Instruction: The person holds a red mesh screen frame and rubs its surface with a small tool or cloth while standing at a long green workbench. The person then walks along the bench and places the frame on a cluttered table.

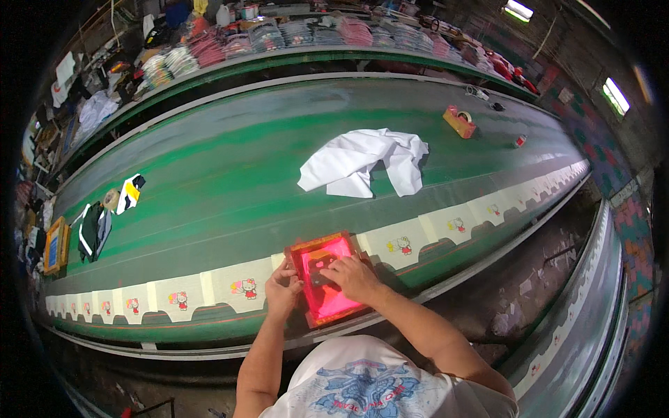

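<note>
A screen-printing frame (326, 315) with reddish wooden sides and bright pink mesh lies on the near edge of the long table, over the row of pale fabric pieces. My left hand (281, 291) is curled at the frame's left side, fingers closed against it. Inside the frame is my right hand (354, 280), its bent fingers on a dark patch of the mesh. What these fingers hold, if anything, is hidden. Pale fabric pieces (162, 294) printed with a small cartoon cat figure run along the edge to both sides of the frame.
A crumpled white cloth (355, 159) lies mid-table. Toward the far right sit a tape dispenser (459, 122) and a small jar (520, 141). At left are dark cloth pieces (93, 230) and another wooden frame (56, 245). Stacked garments (267, 35) fill a shelf behind.
</note>
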The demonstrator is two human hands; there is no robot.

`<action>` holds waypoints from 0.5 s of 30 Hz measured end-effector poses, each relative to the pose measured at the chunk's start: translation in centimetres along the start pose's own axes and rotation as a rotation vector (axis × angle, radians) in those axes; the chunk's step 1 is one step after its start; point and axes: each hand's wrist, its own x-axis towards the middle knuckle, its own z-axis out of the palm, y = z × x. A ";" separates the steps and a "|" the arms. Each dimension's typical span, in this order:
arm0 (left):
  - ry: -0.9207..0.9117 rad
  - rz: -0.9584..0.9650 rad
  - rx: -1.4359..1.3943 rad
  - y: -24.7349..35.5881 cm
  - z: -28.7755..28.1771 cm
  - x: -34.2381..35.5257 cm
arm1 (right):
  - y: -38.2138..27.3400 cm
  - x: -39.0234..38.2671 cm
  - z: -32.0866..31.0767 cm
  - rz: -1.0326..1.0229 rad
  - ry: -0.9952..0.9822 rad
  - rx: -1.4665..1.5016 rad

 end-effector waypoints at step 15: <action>-0.006 0.179 0.572 0.2 0.3 -0.3 | -5.6 -7.8 -1.8 0.095 -0.021 0.107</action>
